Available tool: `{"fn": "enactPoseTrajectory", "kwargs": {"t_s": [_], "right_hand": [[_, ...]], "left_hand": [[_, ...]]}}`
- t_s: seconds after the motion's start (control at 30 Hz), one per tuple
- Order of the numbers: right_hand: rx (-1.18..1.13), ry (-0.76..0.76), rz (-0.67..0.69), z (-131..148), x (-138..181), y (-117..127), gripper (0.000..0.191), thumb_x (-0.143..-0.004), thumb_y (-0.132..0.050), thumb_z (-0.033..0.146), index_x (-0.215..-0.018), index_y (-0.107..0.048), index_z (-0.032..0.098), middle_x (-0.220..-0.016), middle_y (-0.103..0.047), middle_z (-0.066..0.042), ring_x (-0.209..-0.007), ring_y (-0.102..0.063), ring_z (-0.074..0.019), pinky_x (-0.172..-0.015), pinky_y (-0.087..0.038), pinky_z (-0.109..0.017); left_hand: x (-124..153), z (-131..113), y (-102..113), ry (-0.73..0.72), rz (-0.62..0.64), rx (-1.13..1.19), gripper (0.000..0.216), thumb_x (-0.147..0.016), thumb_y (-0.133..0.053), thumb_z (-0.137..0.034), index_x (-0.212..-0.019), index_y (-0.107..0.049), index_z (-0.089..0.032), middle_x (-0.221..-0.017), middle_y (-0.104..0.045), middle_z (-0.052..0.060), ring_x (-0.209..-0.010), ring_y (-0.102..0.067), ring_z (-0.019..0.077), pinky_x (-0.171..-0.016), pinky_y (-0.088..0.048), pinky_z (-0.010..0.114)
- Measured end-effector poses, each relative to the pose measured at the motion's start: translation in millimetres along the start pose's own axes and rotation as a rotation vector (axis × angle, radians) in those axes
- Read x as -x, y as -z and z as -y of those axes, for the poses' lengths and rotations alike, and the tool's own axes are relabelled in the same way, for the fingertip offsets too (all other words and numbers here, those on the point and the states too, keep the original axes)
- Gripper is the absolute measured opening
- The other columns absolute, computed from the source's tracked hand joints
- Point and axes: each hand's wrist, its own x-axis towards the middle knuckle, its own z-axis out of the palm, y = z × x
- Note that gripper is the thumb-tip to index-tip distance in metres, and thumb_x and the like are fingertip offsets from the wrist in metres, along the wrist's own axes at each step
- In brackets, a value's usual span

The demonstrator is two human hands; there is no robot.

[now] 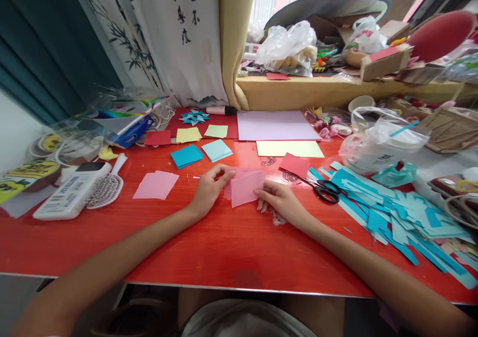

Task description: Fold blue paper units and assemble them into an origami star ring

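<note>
Several pink paper squares (248,187) are held up, fanned and overlapping, over the middle of the red table. My left hand (211,187) pinches them at their left edge, thumb on top. At their right edge, the thumb and fingers of my right hand (278,199) grip the front square. More pink squares (155,185) lie to the left of my left hand. Beyond the hands are blue squares (186,156), light blue squares (217,150) and yellow squares (188,135). A red paper square (295,165) touches the black-handled scissors (326,190) to the right.
Blue paper strips (396,212) heap on the right, near a plastic bag (381,138). A hairbrush (106,187) and a white box (70,192) stand left. Lilac paper (275,125), folded blue stars (193,117) and a marker (220,110) lie at the back.
</note>
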Motion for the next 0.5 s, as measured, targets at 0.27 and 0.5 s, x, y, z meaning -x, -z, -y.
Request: {"fn": "enactPoseTrajectory", "kwargs": {"t_s": [0.27,0.5], "right_hand": [[0.121,-0.004,-0.021,-0.7,0.0,-0.3,0.02,-0.085,-0.047,0.033,-0.071,-0.045,0.019,-0.049,-0.054,0.004,-0.038,-0.047,-0.0079,-0.041,-0.037,-0.02],[0.196,0.0,-0.024,-0.7,2.4,-1.1,0.023,-0.086,-0.045,0.036,-0.07,-0.047,0.019,-0.048,-0.055,0.004,-0.038,-0.048,-0.0084,-0.038,-0.037,-0.019]], "left_hand": [[2.0,-0.6,0.8,0.002,0.008,-0.037,0.025,-0.081,-0.055,-0.042,-0.083,-0.06,-0.018,-0.083,-0.06,0.0,-0.076,-0.052,0.0122,-0.069,-0.041,0.021],[-3.7,1.8,1.9,0.013,-0.02,0.042,0.023,-0.08,-0.057,-0.038,-0.073,-0.061,-0.016,-0.073,-0.058,-0.001,-0.071,-0.05,0.0111,-0.067,-0.04,0.021]]}}
